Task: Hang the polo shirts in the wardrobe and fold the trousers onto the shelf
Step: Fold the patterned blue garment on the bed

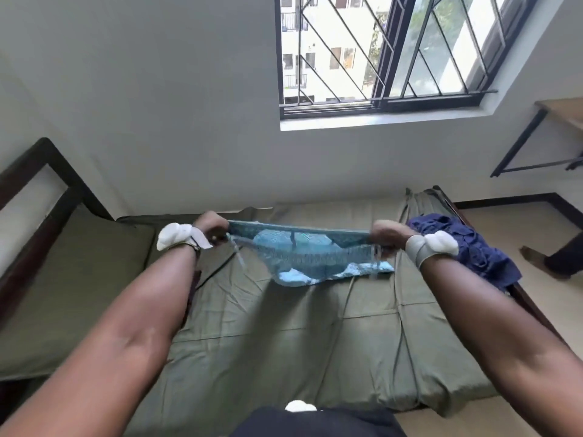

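Both arms are out in front of me over the bed [284, 335], and I've got a light blue patterned garment [303, 257] stretched between my hands. My left hand [212, 230] has its grip curled tight on one end of the top edge, and my right hand [386, 236] is curled on the other end, so that edge runs taut and level between them. Holding it wide like this lets the rest hang free, and the lower part droops down to just about the olive sheet. I read the top edge as a waistband, so this looks like a pair of trousers being squared up ahead of a fold, though the cloth is blurred and I can't be sure of that. The flat bed below is the obvious place to lay it. Off by my right wrist, a crumpled dark blue garment [473, 247] sits in a heap at the bed's edge, waiting its turn. No wardrobe or shelf in sight from here, only the wall and the barred window [378, 52] ahead.
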{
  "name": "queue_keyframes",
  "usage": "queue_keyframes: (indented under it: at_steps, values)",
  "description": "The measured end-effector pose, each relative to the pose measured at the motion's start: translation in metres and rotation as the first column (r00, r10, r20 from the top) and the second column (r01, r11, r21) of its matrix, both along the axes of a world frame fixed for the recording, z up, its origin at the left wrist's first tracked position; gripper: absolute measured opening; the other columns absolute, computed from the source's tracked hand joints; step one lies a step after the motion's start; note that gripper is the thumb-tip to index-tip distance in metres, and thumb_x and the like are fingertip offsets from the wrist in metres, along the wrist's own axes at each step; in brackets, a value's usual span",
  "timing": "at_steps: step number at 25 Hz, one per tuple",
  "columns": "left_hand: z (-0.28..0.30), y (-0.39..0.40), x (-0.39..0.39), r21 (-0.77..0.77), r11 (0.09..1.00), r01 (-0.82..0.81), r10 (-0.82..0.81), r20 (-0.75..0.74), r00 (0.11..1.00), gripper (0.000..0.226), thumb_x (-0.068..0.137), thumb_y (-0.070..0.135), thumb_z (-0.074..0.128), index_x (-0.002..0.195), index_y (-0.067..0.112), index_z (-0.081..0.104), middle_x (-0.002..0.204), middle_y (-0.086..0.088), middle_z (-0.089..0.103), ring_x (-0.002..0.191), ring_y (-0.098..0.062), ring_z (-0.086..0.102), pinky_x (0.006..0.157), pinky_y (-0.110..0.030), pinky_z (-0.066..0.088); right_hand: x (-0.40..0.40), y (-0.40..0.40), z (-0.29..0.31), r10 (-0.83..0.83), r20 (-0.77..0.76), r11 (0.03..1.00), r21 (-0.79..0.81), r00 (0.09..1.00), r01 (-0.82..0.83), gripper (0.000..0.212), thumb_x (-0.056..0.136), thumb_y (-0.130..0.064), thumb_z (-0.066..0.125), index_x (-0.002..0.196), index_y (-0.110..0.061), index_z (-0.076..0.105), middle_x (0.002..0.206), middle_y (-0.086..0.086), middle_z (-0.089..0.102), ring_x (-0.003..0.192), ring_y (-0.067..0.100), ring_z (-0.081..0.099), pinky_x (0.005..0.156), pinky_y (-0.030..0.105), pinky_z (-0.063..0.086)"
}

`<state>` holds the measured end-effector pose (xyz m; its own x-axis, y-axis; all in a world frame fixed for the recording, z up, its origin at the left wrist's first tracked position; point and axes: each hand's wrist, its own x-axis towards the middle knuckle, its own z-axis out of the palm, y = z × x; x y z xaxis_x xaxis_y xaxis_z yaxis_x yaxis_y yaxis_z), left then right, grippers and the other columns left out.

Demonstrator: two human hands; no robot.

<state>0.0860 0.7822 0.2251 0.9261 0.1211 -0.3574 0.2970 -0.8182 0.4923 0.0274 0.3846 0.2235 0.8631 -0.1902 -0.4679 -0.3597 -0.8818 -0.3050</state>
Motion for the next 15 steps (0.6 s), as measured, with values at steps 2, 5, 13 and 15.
queue_keyframes:
  at_steps: [2,5,13,15]
  values:
    - [-0.007,-0.003,0.010,-0.155,0.987,-0.048,0.050,0.013,0.999,0.031,0.094,0.006,0.047,0.119,-0.004,0.062,0.084,-0.012,0.068,0.065,-0.022,0.059,0.053,-0.020,0.049,-0.004,-0.002,-0.006,0.005,0.076,0.999,0.041,0.997,-0.008,0.022,0.088,-0.013,0.052,0.068,-0.009,0.057,0.067,0.012,0.065,0.060,0.026,0.066,0.050,0.025,0.046]
    - [-0.022,-0.011,0.031,-0.619,0.745,-0.251,0.023,-0.352,0.936,0.046,0.080,-0.004,0.042,0.124,-0.002,0.055,0.080,-0.018,0.071,0.063,-0.023,0.071,0.054,-0.030,0.059,-0.027,-0.008,-0.021,-0.075,-0.195,0.855,0.492,0.978,0.164,0.019,0.097,-0.017,0.053,0.089,-0.003,0.064,0.071,0.012,0.065,0.048,0.017,0.062,0.041,0.018,0.045]
    - [-0.010,-0.202,0.083,-0.588,0.800,0.115,-0.335,-0.280,0.900,0.012,0.088,0.023,0.068,0.099,0.018,0.066,0.087,-0.004,0.059,0.059,-0.008,0.058,0.053,-0.023,0.048,-0.039,-0.147,-0.027,-0.679,-0.186,0.310,0.804,0.710,0.507,0.031,0.094,-0.011,0.056,0.119,0.007,0.061,0.074,0.010,0.071,0.054,0.017,0.066,0.048,0.022,0.052]
    - [0.034,-0.287,0.077,-0.738,0.650,0.182,-0.374,-0.102,0.922,0.014,0.092,0.033,0.066,0.087,0.021,0.064,0.078,0.001,0.059,0.060,-0.007,0.055,0.055,-0.024,0.045,-0.036,-0.174,0.015,-0.849,0.139,0.357,0.862,0.510,0.360,0.051,0.078,-0.017,0.077,0.122,0.005,0.060,0.090,0.004,0.068,0.071,0.014,0.065,0.059,0.018,0.053]
